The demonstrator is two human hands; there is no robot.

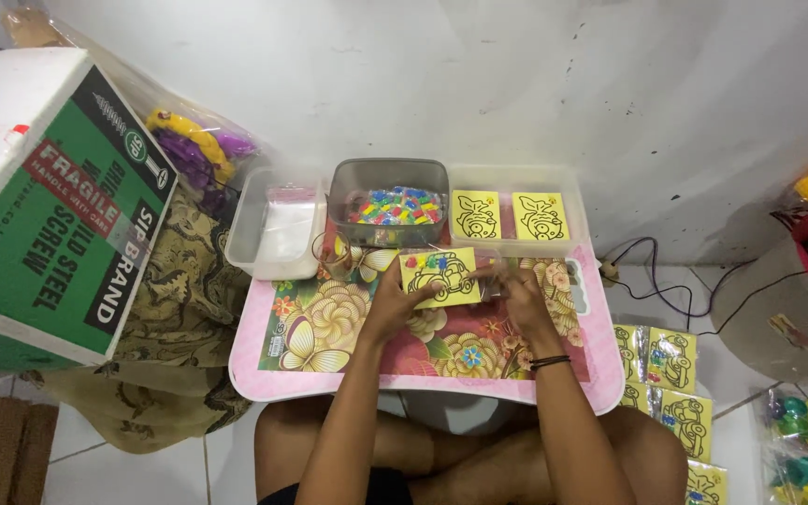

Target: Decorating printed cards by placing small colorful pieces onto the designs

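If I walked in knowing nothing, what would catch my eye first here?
Probably the pink flowered lap table in the middle, where the left hand and right hand hold a yellow card with a car outline between them. Just behind it sits a grey tub of bright coloured pieces, with two more yellow cards in a clear tray to its right. A big green and white carton looms at the far left.

Both hands, left (pixel 395 304) and right (pixel 521 299), pinch a yellow card (pixel 440 277) with a car outline over the floral counter (pixel 329 346). Behind it stand a grey tub (pixel 387 178) of coloured bits and a clear tray (pixel 516 178) holding two more cards.
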